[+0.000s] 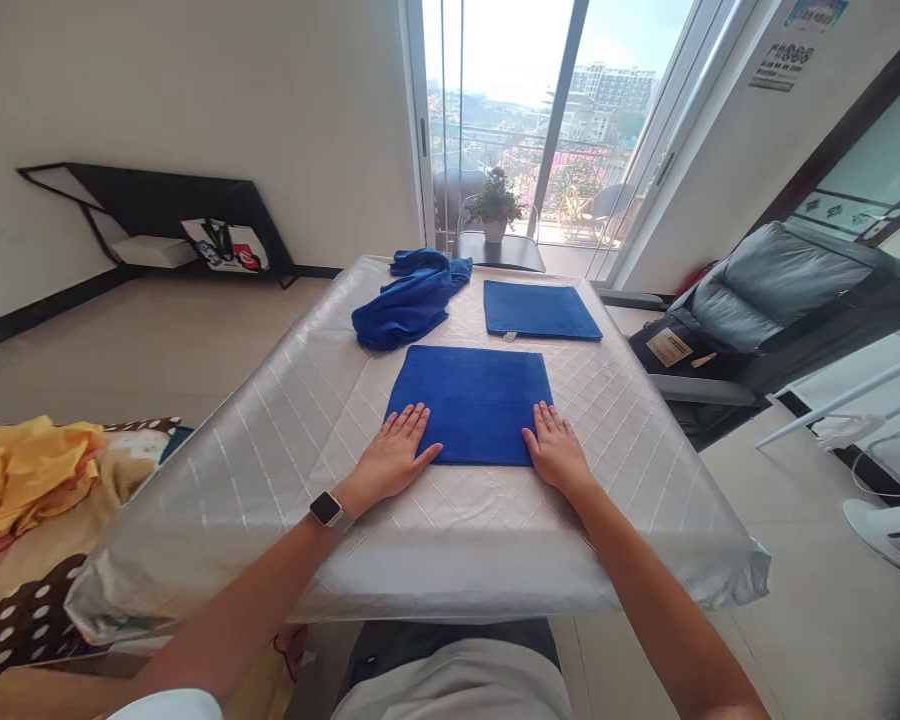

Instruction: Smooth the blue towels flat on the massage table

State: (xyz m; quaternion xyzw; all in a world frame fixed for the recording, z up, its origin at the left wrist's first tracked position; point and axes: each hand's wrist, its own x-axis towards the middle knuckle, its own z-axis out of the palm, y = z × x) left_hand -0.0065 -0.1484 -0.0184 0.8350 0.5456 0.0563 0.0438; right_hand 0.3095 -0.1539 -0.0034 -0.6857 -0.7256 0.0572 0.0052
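A blue cloth (480,405), folded into a flat rectangle, lies on the table in front of me. My left hand (397,450) rests flat on its near left edge, fingers stretched out and thumb pointing inward. On the near right edge lies my right hand (559,445), also flat with the fingers extended. Beyond, to the right, is a second folded blue cloth (544,310) with a small white tag at its near edge. A crumpled blue cloth (412,298) sits in a loose heap at the far left of the table.
The table wears a shiny silver quilted cover (270,480). A grey armchair (765,300) stands right of it. Behind the table, a potted plant (496,205) sits on a chair before the glass door. Yellow fabric (34,480) lies on a bed at the left.
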